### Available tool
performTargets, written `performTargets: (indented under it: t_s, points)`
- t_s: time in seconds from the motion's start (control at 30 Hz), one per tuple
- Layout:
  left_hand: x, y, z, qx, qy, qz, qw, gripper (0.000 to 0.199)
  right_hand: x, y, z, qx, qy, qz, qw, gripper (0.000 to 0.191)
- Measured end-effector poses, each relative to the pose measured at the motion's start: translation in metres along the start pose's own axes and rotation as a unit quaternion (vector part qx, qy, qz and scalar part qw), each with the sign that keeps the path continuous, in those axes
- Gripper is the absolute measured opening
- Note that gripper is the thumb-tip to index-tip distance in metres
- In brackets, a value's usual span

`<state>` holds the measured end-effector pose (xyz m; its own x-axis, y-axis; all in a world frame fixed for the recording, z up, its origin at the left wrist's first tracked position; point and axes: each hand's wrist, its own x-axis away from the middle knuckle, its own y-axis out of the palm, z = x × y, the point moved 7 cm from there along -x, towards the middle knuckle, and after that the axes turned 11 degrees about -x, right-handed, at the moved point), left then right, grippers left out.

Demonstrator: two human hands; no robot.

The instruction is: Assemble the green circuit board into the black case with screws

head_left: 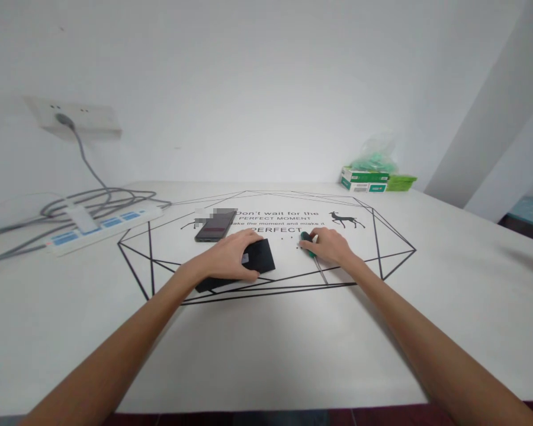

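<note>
My left hand (231,255) is closed around a flat black rectangular device (263,255), which lies on the table; the palm and fingers cover much of it. To its right, my right hand (331,245) pinches the green and black handle of a screwdriver (306,239). The screwdriver's thin metal shaft points back toward me, close to the table top. Between the two hands lie several tiny dark specks that look like screws (292,238). Behind my left hand rests a dark smartphone (216,226), face up.
The white table (266,349) carries printed black lines, lettering and a deer figure. A power strip (104,229) with coiled grey cables (93,201) sits at the left, plugged into a wall socket (77,118). Green and white boxes (365,180) with a plastic bag (375,157) stand back right.
</note>
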<state>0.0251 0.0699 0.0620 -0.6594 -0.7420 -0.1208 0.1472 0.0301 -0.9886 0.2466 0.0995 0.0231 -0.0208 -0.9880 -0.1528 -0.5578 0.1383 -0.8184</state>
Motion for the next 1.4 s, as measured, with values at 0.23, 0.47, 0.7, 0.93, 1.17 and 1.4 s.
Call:
performTargets:
  t_s: [0.23,0.47,0.7,0.93,1.17,1.4]
  points:
    - [0.001,0.011,0.013,0.019,0.028,-0.053,0.998,0.056,-0.003,-0.026,0.006,-0.171,0.009,0.063,0.983,0.026]
    - [0.000,0.008,0.019,0.044,0.042,-0.035,0.998,0.061,0.011,-0.069,0.014,-0.467,0.017,0.245,0.849,0.015]
    - [-0.002,0.012,0.025,0.054,0.047,-0.018,0.997,0.064,0.018,-0.060,-0.001,-0.392,-0.058,0.244,0.885,0.016]
    - [-0.003,0.016,0.025,0.041,0.036,-0.006,0.998,0.075,0.020,-0.058,-0.002,-0.388,-0.073,0.245,0.885,0.017]
    - [-0.007,0.017,0.026,0.064,0.018,0.059,0.996,0.056,0.023,-0.059,-0.010,-0.495,-0.053,0.224,0.838,0.016]
    - [-0.009,0.013,0.023,0.104,0.010,0.124,0.987,0.036,0.027,-0.053,-0.021,-0.624,-0.012,0.166,0.763,0.017]
